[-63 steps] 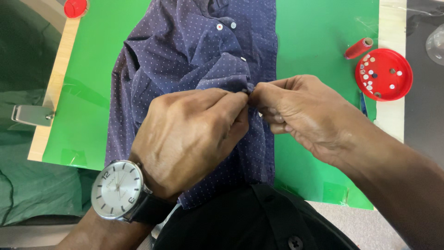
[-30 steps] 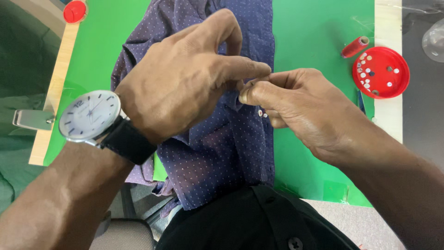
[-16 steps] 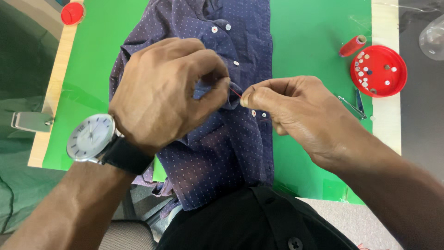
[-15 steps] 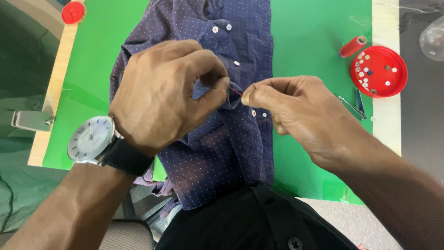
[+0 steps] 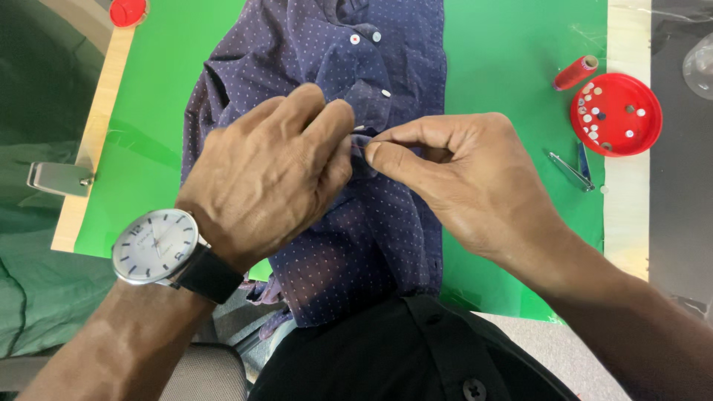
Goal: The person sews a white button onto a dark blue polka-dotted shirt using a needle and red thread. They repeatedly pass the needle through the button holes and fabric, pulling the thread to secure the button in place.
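Note:
A dark blue dotted shirt [image 5: 386, 44] lies on a green mat [image 5: 512, 52], with small white buttons along its placket. My left hand [image 5: 275, 171], with a wristwatch on its wrist, pinches a fold of the shirt's front edge. Touching it fingertip to fingertip, my right hand [image 5: 460, 178] is closed on the same fold of cloth, thumb against forefinger. What the fingertips hold besides cloth is hidden.
A red dish [image 5: 616, 115] with several small buttons sits at the right, a red thread spool [image 5: 575, 73] beside it. Small snips [image 5: 572, 169] lie on the mat near the dish. A red lid [image 5: 128, 11] is at the top left, a metal clamp [image 5: 56, 178] on the table's left edge.
Half a second ago a short red thread ran between my hands, held slightly apart. Now both have dropped onto the shirt and meet at the fold; the thread is out of sight.

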